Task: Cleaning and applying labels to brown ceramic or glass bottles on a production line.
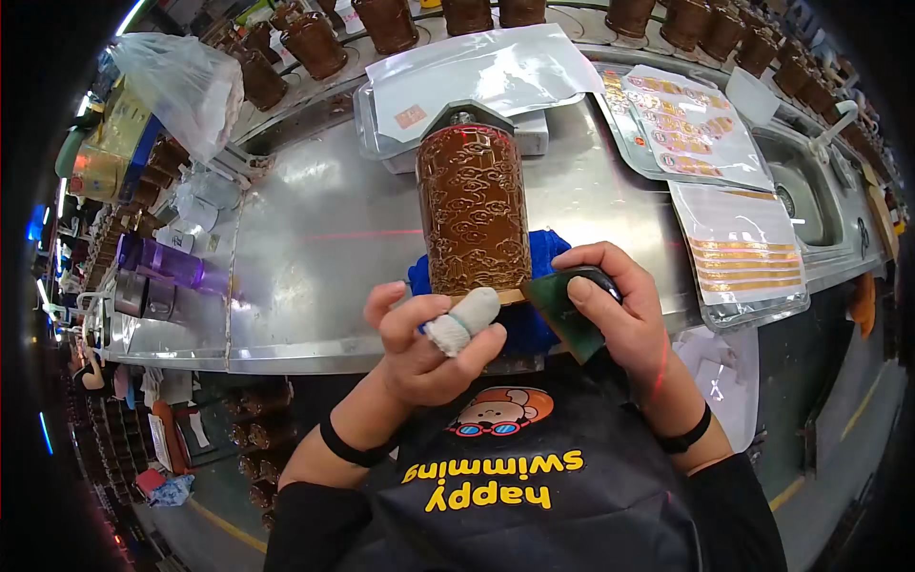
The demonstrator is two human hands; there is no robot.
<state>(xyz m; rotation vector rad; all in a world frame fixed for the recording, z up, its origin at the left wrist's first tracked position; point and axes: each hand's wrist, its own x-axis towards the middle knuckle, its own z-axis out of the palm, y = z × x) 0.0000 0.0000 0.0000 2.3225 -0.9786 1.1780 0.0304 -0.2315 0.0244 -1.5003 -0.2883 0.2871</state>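
Observation:
A brown jar (474,205) with a raised cloud-like pattern lies on the steel bench, its base toward me and its neck in a dark angled holder (467,110). A gold strip (512,296) runs along its near edge. Blue cloth (543,250) is bunched under and beside that end. My left hand (434,348) is at the base, fingers bent but apart; one wears a white fabric finger cover (467,319) and meets the jar's near edge. Gripped in my right hand (620,310) is a dark green scraper (558,307) with a black handle, its blade beside the strip's right end.
Behind the holder lies a white sheet (481,76) over a clear tray. Sticker sheets (691,124) and a sheet of gold strips (743,253) are at the right, near a sink (810,191). Several brown jars (386,24) line the back. A purple bottle (172,264) lies left.

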